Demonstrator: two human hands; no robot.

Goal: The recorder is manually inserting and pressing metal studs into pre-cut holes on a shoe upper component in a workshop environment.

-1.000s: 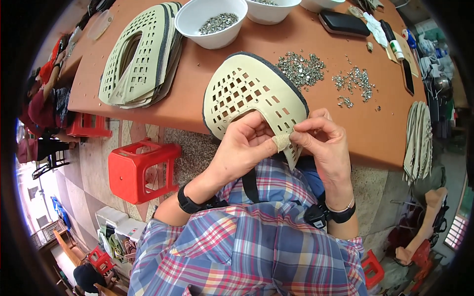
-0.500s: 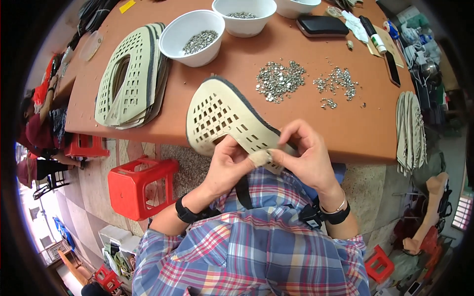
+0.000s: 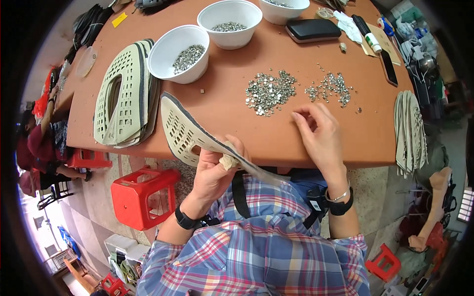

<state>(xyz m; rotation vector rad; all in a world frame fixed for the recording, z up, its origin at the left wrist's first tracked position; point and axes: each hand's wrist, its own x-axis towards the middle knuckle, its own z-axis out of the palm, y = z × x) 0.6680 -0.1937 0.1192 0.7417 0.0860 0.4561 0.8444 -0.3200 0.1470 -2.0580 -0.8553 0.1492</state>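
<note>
My left hand (image 3: pixel 215 170) is closed on a beige shoe upper (image 3: pixel 182 135), pierced with rows of small square holes and edged in dark grey. It is held tilted over the table's front edge, with its lower end near my lap. A beige lump, seemingly a wrap, covers my left thumb's tip. Apart from the upper, my right hand (image 3: pixel 323 138) hovers by the table, thumb and forefinger drawn together; anything between them is too small to make out. Beyond it lie a dense pile of small silvery studs (image 3: pixel 269 91) and a looser scatter of studs (image 3: pixel 333 89).
White bowls (image 3: pixel 180 54) of studs stand at the back, beside a stack of similar uppers (image 3: pixel 126 93). A black case (image 3: pixel 313 30) and a phone (image 3: pixel 388 68) lie back right. More pieces (image 3: pixel 411 130) hang over the right edge. A red stool (image 3: pixel 143 200) stands left below.
My right hand has left the upper and moved up and right toward the studs. My left hand has shifted slightly left, turning the upper more edge-on. The view has shifted a little.
</note>
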